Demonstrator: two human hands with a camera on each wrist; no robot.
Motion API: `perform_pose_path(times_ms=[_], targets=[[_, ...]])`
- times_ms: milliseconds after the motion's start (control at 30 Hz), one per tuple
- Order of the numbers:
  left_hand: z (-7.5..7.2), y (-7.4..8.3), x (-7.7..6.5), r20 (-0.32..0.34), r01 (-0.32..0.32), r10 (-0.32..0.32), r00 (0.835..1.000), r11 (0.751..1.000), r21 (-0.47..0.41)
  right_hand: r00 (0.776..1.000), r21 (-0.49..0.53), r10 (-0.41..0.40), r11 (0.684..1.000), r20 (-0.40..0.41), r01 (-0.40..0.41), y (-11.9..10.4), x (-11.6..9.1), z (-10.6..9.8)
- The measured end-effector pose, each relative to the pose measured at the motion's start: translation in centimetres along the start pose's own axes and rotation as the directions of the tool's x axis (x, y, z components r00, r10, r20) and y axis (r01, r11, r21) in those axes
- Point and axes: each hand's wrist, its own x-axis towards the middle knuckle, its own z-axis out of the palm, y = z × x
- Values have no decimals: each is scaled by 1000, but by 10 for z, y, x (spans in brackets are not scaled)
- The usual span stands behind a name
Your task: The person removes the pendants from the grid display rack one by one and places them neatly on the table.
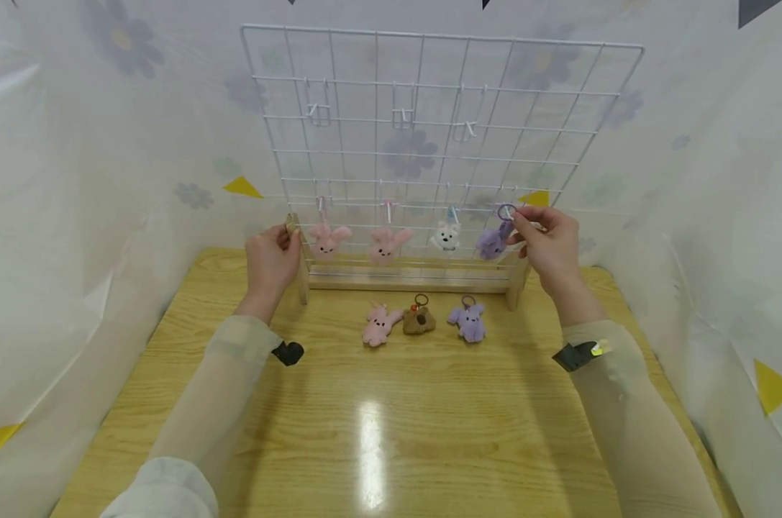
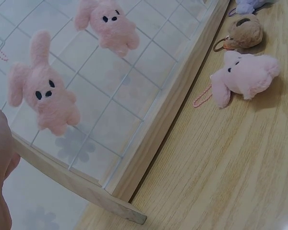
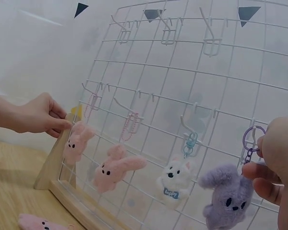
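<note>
Hanging beside right hand (image 1: 549,243) — purple plush (image 1: 492,244), perhaps hooked.

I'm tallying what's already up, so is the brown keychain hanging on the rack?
No, the brown keychain lies on the wooden table in front of the rack, between a pink plush and a purple plush.

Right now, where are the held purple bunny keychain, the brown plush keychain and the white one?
Held purple bunny keychain (image 3: 234,197), right wrist view: face.
Brown plush keychain (image 2: 248,36), left wrist view: fur.
White plush keychain (image 1: 447,236), head view: face.
</note>
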Motion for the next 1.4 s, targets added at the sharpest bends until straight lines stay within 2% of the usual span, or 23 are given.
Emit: perform_pose_path(times_ms=[300, 667, 900, 1133, 1400], targets=[[0, -2, 0, -7, -3, 3, 1000, 1000, -5, 1000, 43, -28, 999, 0, 28, -3, -7, -1], [0, -3, -1, -9, -4, 4, 1000, 1000, 6, 1000, 78, -21, 997, 19, 19, -10, -15, -2], [0, -3, 0, -5, -9, 9, 1000, 1000, 16, 999, 138, -11, 990, 50, 4, -15, -22, -3], [0, -3, 1, -2, -11, 11, 1000, 1000, 12, 998, 149, -22, 989, 67, 12, -20, -36, 0], [1, -2, 2, 3, -5, 5, 1000, 1000, 6, 994, 106, -53, 993, 91, 43, -17, -54, 8]])
